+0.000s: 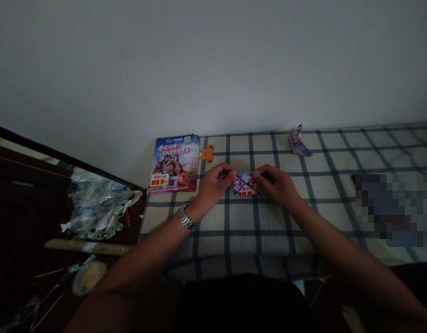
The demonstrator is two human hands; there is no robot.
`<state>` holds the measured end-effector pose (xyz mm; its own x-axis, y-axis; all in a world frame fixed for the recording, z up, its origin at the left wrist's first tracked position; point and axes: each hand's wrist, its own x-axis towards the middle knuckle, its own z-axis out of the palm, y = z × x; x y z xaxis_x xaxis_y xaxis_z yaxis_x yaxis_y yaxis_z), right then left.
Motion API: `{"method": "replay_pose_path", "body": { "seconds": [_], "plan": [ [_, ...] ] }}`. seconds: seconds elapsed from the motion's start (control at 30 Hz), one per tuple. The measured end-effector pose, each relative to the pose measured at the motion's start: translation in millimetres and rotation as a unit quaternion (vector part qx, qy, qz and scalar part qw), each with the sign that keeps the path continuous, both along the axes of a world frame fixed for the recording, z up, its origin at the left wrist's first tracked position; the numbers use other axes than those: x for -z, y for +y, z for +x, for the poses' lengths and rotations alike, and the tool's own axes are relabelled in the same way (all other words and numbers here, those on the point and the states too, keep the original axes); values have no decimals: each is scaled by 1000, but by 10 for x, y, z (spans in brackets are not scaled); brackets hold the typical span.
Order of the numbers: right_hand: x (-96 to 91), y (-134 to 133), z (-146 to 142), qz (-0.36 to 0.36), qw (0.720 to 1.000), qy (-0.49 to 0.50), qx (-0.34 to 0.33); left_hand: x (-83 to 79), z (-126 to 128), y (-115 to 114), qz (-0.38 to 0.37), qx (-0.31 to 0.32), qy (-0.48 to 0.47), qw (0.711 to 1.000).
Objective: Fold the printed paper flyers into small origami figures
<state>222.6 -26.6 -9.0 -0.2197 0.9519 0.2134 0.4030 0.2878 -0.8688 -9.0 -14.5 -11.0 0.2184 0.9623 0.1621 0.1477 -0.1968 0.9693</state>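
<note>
Between my two hands is a small folded flyer [246, 187], printed in blue, pink and red with part of "89.9" showing. My left hand [215, 182] pinches its upper left corner between thumb and finger. At the upper right corner, my right hand [274, 184] grips it in the same way. To the left lies a stack of flyers [175, 164] with the same kind of print, face up. A folded paper piece [299, 142] in similar colours stands near the wall, behind and right of my right hand.
A checked cloth [213, 226] covers the table against a white wall [213, 64]. A bear picture [208, 154] sits beside the stack. Clear plastic wrapping [92, 199], a cardboard tube [95, 247] and a round container [89, 277] lie lower left. A pixelated patch [390, 210] covers something at right.
</note>
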Motion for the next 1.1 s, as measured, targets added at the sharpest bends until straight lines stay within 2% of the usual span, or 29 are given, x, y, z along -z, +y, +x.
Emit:
{"method": "replay_pose_path", "body": {
  "seconds": [0.4, 1.1],
  "plan": [
    [-28, -9, 4, 13, 999, -27, -12, 62, 4, 4, 44, 43, 44, 997],
    [-22, -9, -10, 12, 999, -34, -29, 87, -4, 5, 36, 47, 36, 998]
  ]
}}
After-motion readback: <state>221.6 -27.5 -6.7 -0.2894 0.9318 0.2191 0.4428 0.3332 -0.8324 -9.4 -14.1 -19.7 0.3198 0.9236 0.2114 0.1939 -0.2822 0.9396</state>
